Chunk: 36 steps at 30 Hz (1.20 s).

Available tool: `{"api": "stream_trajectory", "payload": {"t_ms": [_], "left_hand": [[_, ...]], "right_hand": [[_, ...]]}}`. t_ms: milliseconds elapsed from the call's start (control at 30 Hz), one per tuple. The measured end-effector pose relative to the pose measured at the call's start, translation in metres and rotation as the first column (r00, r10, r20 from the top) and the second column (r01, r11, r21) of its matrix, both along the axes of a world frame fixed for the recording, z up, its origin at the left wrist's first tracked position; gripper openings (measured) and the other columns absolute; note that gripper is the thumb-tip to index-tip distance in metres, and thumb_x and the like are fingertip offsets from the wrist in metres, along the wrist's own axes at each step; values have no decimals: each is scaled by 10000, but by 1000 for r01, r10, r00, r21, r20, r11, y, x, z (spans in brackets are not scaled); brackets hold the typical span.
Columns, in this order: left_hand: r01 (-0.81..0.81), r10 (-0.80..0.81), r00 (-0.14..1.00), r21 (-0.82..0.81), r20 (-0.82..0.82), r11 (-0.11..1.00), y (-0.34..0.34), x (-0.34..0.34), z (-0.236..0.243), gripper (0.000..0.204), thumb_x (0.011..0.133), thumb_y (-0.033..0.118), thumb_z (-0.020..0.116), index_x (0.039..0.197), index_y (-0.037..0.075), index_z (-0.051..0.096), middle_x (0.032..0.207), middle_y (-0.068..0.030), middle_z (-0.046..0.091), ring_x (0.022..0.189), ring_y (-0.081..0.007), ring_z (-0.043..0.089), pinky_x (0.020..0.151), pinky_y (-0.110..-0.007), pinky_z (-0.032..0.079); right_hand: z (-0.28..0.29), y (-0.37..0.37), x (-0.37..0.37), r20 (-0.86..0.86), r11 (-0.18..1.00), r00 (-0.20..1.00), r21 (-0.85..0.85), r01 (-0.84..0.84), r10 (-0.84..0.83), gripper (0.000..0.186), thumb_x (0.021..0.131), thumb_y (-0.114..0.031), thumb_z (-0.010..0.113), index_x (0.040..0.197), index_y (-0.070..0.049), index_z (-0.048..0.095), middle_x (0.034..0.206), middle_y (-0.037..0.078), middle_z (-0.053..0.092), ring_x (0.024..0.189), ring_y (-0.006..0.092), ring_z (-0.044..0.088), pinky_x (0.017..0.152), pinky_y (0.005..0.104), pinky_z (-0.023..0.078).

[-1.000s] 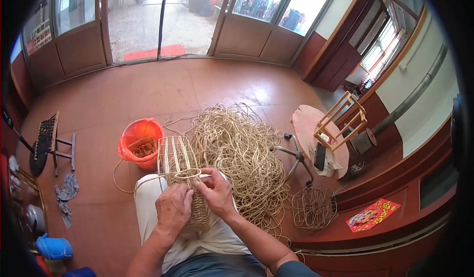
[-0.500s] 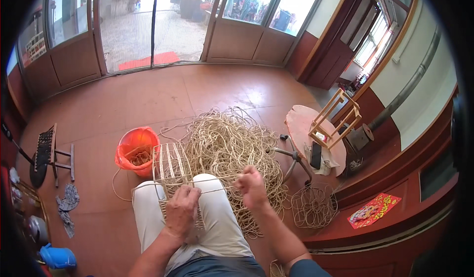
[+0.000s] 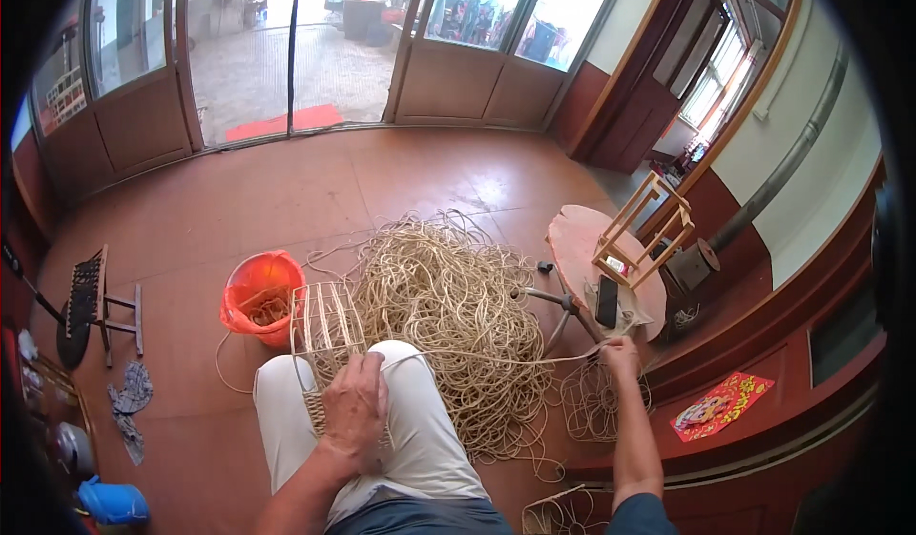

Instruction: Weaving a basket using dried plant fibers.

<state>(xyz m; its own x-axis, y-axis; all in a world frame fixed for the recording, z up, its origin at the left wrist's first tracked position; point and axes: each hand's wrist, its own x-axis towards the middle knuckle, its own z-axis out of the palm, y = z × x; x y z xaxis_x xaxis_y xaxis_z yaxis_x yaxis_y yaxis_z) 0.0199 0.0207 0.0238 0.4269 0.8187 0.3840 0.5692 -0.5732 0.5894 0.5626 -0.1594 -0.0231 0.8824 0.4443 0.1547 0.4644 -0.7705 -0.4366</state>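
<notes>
Across my lap lies a wire frame partly woven with tan cord (image 3: 326,327), its open ribs pointing away from me and a tightly woven band near my left hand (image 3: 355,403). That hand is closed over the frame's near right side, pressing on it. Far out to the right, my right hand (image 3: 620,356) is closed on a strand of tan cord (image 3: 496,354). The strand runs nearly straight from the frame by my left fingers across to my right hand. Beyond my knees a big tangled heap of cord (image 3: 444,306) covers the floor.
A red-orange bucket (image 3: 232,298) holding cord stands left of the heap. At right, a pinkish round-topped stool (image 3: 571,249) carries a small wooden frame (image 3: 637,225) and a phone (image 3: 608,302). Wire frames (image 3: 584,406) rest beneath my right arm. A crumpled cloth (image 3: 131,397) lies at left.
My right hand has swung out to the right, drawing the cord into a long stretch. The left hand stays at the frame, its fingers slightly shifted.
</notes>
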Motion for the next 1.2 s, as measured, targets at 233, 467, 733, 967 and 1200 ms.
{"api": "stream_trajectory", "payload": {"t_ms": [233, 467, 733, 967, 1200], "left_hand": [[-15, 15, 1000, 5, -17, 1000, 0, -1, 6, 452, 885, 30, 668, 1334, 59, 619, 1032, -169, 662, 935, -389, 710, 816, -509, 570], [-50, 50, 999, -49, 9, 998, 0, 4, 6, 430, 900, 6, 651, 1321, 82, 612, 1059, -187, 703, 962, -418, 719, 820, -526, 570], [-24, 25, 998, -9, 57, 1000, 4, 2, 3, 426, 962, 34, 652, 1385, 60, 605, 1064, -177, 704, 960, -396, 724, 851, -509, 581], [2, 0, 997, -28, 75, 1000, 5, -8, -1, 461, 1000, 78, 668, 1452, 54, 581, 1079, -185, 707, 973, -399, 723, 872, -502, 583], [-11, 5, 985, 29, 175, 1000, -9, -26, 2, 414, 1023, 91, 661, 1430, 31, 614, 1041, -191, 705, 967, -388, 709, 859, -501, 572]], "right_hand": [[21, 90, -278, -132, 607, 662, 558, -566, 738, 298, 999, -89, 751, 1294, -58, 782, 1205, 115, 761, 968, 176, 711, 853, 324, 580], [-8, 123, -400, -358, 447, 271, 756, -478, 894, 449, 1023, 38, 633, 1464, -26, 682, 1360, 158, 736, 1226, 239, 746, 1060, 351, 585], [-8, 133, -394, -550, 577, 183, 738, -350, 815, 390, 1044, -63, 670, 1418, 47, 688, 1309, 139, 777, 1230, 196, 721, 1075, 344, 568], [-9, 135, -396, -514, 557, 218, 742, -373, 830, 261, 1089, -76, 696, 1316, 47, 731, 1198, 67, 780, 1100, 118, 724, 988, 277, 593], [2, 120, -405, -563, 628, 278, 695, -350, 778, 238, 1056, -139, 755, 1224, 27, 789, 1106, 58, 801, 1048, 123, 736, 953, 284, 579]]}}
